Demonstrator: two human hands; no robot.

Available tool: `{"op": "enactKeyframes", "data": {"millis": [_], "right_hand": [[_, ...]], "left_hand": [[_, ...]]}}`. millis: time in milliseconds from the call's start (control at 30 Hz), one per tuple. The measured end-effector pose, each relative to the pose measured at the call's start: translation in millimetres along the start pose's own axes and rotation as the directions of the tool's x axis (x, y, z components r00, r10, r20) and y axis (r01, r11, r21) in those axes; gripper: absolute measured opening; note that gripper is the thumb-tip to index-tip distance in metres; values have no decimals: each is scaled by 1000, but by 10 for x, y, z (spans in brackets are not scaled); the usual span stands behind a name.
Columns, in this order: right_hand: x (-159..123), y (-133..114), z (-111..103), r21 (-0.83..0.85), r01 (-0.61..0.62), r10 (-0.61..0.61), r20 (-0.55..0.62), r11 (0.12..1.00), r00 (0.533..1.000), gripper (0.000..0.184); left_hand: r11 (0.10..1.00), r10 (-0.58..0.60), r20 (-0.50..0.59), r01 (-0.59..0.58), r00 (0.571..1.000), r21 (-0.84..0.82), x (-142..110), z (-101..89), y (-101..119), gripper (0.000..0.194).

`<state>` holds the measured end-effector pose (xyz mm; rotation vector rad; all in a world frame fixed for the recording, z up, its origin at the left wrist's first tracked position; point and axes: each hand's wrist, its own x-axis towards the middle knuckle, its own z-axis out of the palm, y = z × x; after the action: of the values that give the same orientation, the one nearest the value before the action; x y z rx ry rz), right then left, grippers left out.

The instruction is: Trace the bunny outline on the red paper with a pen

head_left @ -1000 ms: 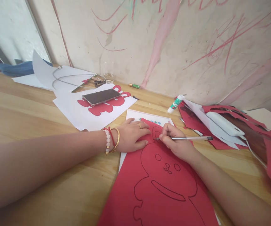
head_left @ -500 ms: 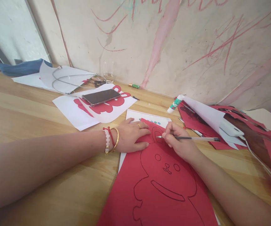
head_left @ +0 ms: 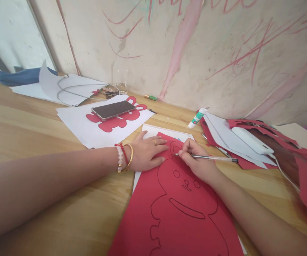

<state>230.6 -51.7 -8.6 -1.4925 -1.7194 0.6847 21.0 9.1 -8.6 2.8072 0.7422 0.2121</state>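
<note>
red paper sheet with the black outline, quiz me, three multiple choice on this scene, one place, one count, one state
1. Where does the dark glass smartphone lie? A on a red paper cutout on white paper. B leaning on the wall. C under a stack of paper.
2. How many bands sit on the wrist of the left hand? A one. B two. C three.
3. What is the right hand doing with the clear ballpoint pen? A gripping it, tip at the red paper sheet with black outline. B pointing it up in the air. C pressing it under the palm.

1 A, it sits on the cutout.
2 C, white beads, red cord, gold bangle.
3 A, fingers hold it, tip at the outline.
</note>
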Motion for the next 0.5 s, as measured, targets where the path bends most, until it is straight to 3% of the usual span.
{"op": "enactKeyframes", "data": {"millis": [500], "right_hand": [[4,27,2,-30,-20,21,36,999,999,21]], "left_hand": [[1000,2,-3,-1,1000,9,5,-4,4,43]]}}
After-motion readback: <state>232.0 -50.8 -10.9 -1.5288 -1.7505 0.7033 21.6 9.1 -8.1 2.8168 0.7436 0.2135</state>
